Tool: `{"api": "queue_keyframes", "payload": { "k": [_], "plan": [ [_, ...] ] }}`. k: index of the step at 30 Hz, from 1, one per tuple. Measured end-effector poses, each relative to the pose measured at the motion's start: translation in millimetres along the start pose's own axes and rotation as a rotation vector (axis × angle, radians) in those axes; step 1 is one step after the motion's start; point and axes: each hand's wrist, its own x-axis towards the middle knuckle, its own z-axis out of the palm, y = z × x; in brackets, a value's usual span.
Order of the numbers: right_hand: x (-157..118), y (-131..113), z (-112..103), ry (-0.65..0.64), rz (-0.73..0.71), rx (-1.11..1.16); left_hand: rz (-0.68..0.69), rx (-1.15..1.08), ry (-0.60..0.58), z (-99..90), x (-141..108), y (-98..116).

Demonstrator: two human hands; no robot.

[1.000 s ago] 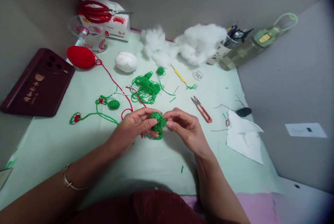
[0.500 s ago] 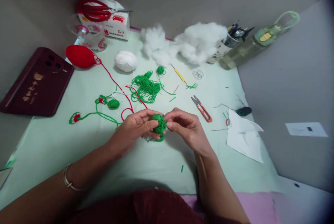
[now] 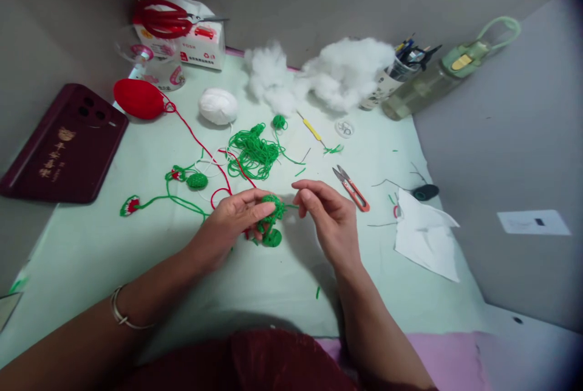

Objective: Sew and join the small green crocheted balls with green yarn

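My left hand (image 3: 237,218) is closed round a green crocheted piece (image 3: 272,212), its thumb pressed on top. A rounded green part (image 3: 273,237) hangs below the fingers. To the right, my right hand (image 3: 325,212) pinches a short strand of green yarn (image 3: 291,206) that runs out from the piece. Whether a needle is in those fingers is too small to make out. Left of my left hand lie a small green crocheted oval (image 3: 197,181) and a red, white and green crocheted piece (image 3: 131,205) on a green cord.
Thread snips (image 3: 351,189), a yellow-handled crochet hook (image 3: 312,129) and tangled green yarn (image 3: 255,151) lie beyond my hands. Further back are white stuffing (image 3: 346,75), white yarn (image 3: 217,105), red yarn (image 3: 139,99) and a bottle (image 3: 423,87). White tissue (image 3: 426,236) lies right.
My right hand has moved away to the right from the crocheted piece, and a green strand now stretches between them. My left hand has tilted the piece, so its lower rounded part shows more.
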Motion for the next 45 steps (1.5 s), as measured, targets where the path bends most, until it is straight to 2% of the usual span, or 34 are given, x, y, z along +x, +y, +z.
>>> {"api": "queue_keyframes", "payload": {
  "k": [3, 6, 8, 10, 12, 13, 14, 18, 21, 28, 32, 36, 41, 45],
  "plan": [
    [-2, -4, 2, -0.115, -0.075, -0.08, -0.011, 0.058, -0.015, 0.8, 0, 1],
    [-2, -6, 2, -0.196, -0.061, -0.058, -0.025, 0.121, -0.066, 0.3, 1, 0],
    [0, -4, -1, -0.164, -0.018, -0.008, -0.039, 0.134, -0.13, 0.0, 1, -1],
    [4, -2, -6, -0.055, 0.026, 0.1, -0.06, 0.129, -0.182, 0.3, 1, -2],
    [7, 0, -9, 0.037, 0.073, 0.227, -0.084, 0.127, -0.188, 1.1, 1, -2],
    [7, 0, -9, 0.037, 0.106, 0.287, -0.093, 0.127, -0.18, 1.5, 1, -2],
    [7, 0, -8, 0.005, 0.151, 0.337, -0.096, 0.124, -0.172, 1.9, 1, -1],
    [2, -6, -1, -0.252, 0.339, 0.444, -0.093, 0.111, -0.182, 1.8, 1, -1],
    [2, -10, 0, -0.319, 0.397, 0.515, -0.095, 0.126, -0.226, 0.5, 2, -3],
    [10, -10, -10, -0.158, 0.391, 0.692, -0.1, 0.161, -0.182, 0.8, 1, 0],
    [8, -9, -9, -0.185, 0.362, 0.637, -0.069, 0.096, -0.141, 2.4, 1, 2],
    [5, -9, -10, -0.242, 0.403, 0.582, -0.039, 0.093, -0.134, 0.8, 1, 1],
    [7, -7, -16, -0.118, 0.286, 0.556, 0.001, 0.193, -0.135, -3.0, 2, 1],
    [6, -9, -16, -0.085, 0.239, 0.479, -0.014, 0.166, -0.149, -5.0, 4, 2]
  ]
}}
